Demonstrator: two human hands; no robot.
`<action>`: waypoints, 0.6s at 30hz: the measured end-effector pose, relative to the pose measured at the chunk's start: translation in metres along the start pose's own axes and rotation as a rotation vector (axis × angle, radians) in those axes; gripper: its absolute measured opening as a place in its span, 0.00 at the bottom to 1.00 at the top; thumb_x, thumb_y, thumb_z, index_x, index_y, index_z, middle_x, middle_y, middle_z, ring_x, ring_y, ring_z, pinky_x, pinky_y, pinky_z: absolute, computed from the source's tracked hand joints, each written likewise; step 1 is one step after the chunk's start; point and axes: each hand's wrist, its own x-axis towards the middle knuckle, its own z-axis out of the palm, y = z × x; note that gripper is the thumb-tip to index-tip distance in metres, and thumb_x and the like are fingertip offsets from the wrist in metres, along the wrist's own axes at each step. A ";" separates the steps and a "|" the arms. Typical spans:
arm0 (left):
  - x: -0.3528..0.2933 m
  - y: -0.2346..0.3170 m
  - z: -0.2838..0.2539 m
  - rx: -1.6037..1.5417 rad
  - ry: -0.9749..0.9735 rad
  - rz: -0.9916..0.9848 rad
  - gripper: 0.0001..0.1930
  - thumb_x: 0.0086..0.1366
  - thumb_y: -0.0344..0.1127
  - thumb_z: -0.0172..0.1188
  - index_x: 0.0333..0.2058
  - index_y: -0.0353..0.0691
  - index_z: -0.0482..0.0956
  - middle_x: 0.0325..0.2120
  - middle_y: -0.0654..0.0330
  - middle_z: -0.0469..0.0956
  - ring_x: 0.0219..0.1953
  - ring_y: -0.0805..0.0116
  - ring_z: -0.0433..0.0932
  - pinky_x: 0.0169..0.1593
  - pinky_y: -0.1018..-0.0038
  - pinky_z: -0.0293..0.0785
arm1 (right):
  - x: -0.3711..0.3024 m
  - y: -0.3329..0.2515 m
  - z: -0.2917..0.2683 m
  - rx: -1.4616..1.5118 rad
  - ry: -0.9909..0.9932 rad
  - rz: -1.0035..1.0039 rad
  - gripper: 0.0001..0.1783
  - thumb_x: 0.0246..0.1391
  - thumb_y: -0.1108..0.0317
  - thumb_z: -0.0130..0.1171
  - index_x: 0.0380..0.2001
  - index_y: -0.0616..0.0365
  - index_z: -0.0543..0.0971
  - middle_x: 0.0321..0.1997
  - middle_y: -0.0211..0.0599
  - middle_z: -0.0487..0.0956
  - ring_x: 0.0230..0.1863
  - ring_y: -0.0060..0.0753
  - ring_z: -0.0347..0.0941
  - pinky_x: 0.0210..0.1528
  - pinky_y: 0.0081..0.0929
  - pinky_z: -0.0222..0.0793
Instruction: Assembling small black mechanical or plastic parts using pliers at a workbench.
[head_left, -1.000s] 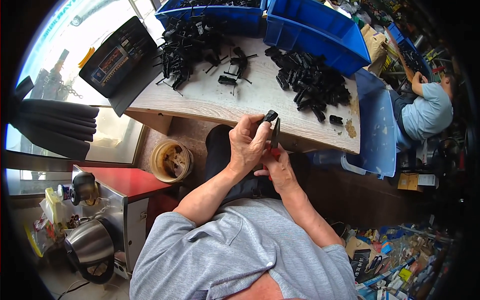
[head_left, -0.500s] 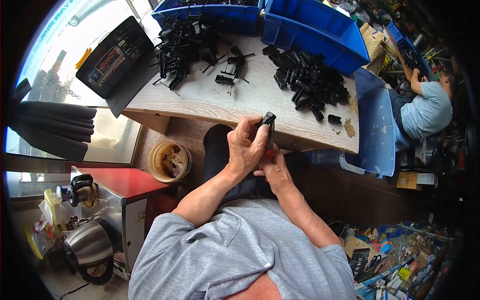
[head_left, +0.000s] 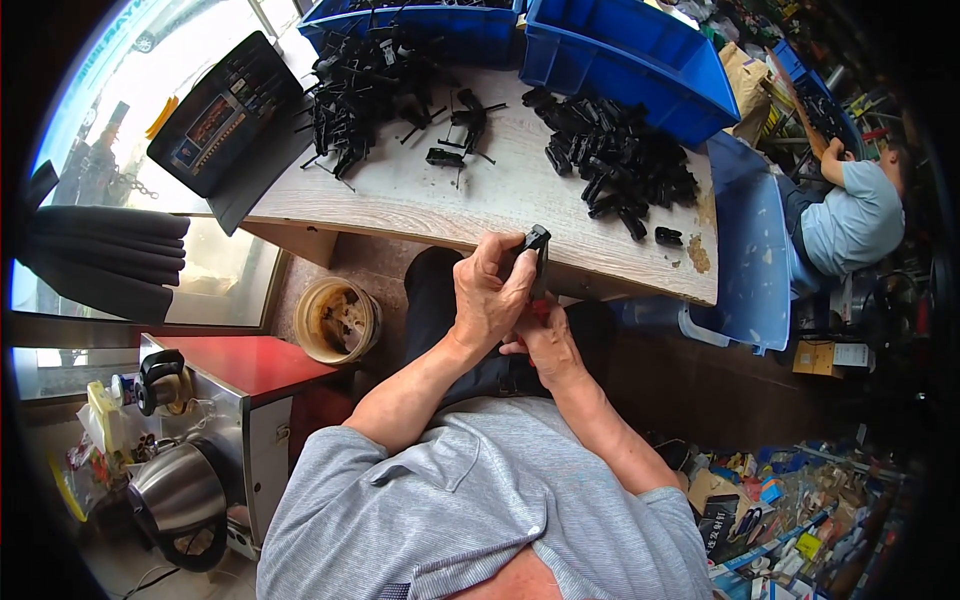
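Note:
Just in front of the table's near edge, my left hand (head_left: 485, 295) pinches a small black plastic part (head_left: 537, 238) between thumb and fingers. Below and to the right of it, my right hand (head_left: 555, 345) is closed round the red handle of a tool that looks like pliers (head_left: 541, 308). The tool's grey metal end points up toward the black part, close beside the left thumb. My fingers hide much of the tool, and I cannot tell whether its tip touches the part.
On the table (head_left: 400, 210) lie a heap of similar black parts (head_left: 620, 160) and a tangle of black pieces with thin rods (head_left: 365, 100). Blue bins (head_left: 630, 65) stand behind. A tablet (head_left: 220, 125) leans at the left, above a bucket (head_left: 338, 320). Another person (head_left: 850, 210) works at right.
Both hands and the black part stay in nearly the same place. My right fingers have shifted very slightly around the red handle.

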 end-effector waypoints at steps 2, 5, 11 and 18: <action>-0.001 0.002 -0.003 0.048 -0.079 -0.071 0.08 0.65 0.26 0.63 0.41 0.30 0.77 0.26 0.64 0.81 0.29 0.84 0.75 0.33 0.83 0.74 | 0.001 -0.001 0.001 0.106 -0.051 0.033 0.12 0.57 0.63 0.54 0.41 0.59 0.73 0.25 0.28 0.72 0.23 0.17 0.71 0.22 0.21 0.73; 0.000 0.003 -0.003 0.059 -0.080 -0.038 0.08 0.65 0.26 0.63 0.41 0.30 0.78 0.26 0.65 0.81 0.29 0.85 0.74 0.33 0.84 0.74 | 0.004 0.004 -0.002 0.098 -0.058 0.032 0.15 0.58 0.59 0.59 0.40 0.59 0.76 0.21 0.26 0.73 0.20 0.17 0.70 0.23 0.24 0.79; 0.000 0.003 -0.002 0.006 -0.053 -0.111 0.09 0.65 0.27 0.63 0.41 0.30 0.78 0.26 0.64 0.81 0.28 0.84 0.74 0.32 0.84 0.74 | 0.000 -0.005 0.003 0.079 -0.024 0.073 0.14 0.58 0.62 0.52 0.42 0.60 0.74 0.28 0.30 0.75 0.26 0.20 0.74 0.24 0.21 0.76; -0.002 0.004 -0.001 0.016 -0.038 -0.098 0.08 0.65 0.27 0.63 0.40 0.29 0.78 0.26 0.64 0.81 0.28 0.84 0.75 0.33 0.84 0.74 | -0.004 -0.006 0.005 0.043 0.056 0.013 0.19 0.56 0.60 0.54 0.46 0.60 0.73 0.31 0.31 0.76 0.32 0.22 0.75 0.28 0.22 0.75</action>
